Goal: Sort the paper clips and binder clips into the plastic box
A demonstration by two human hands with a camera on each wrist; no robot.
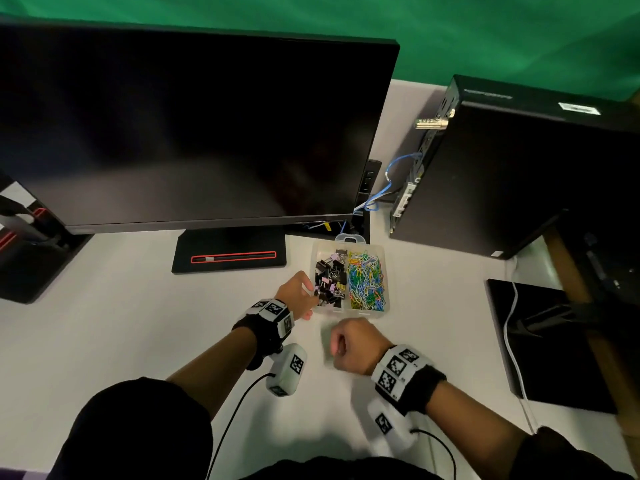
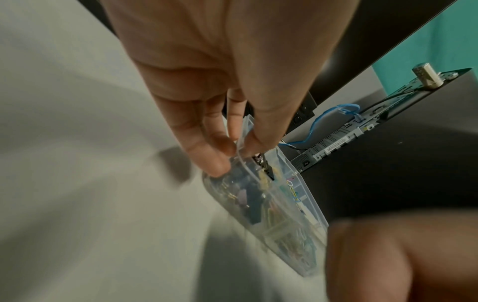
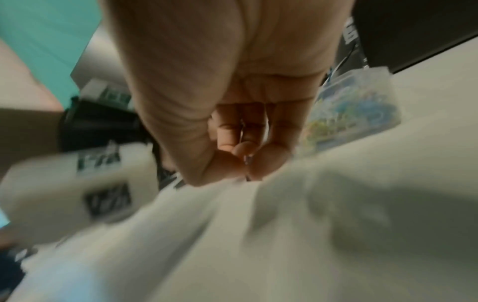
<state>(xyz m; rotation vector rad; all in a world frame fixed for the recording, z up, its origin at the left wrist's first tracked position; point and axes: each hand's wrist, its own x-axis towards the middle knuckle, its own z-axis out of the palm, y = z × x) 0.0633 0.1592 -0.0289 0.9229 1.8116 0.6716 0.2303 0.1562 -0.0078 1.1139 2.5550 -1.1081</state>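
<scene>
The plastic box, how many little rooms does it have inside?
2. The plastic box has a left room with binder clips, beside the left hand, and a right room with colourful paper clips. No other rooms show.

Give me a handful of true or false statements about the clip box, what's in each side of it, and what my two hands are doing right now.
1. The plastic box stands open on the desk. True.
2. The coloured paper clips fill the left compartment. False: they are in the right one; the binder clips are in the left.
3. The left hand is at the box's left wall, by the binder clips. True.
4. The right hand reaches inside the box. False: it is over the desk, in front of the box, fingers curled.
5. The monitor shows a bright picture. False: its screen is dark.
</scene>
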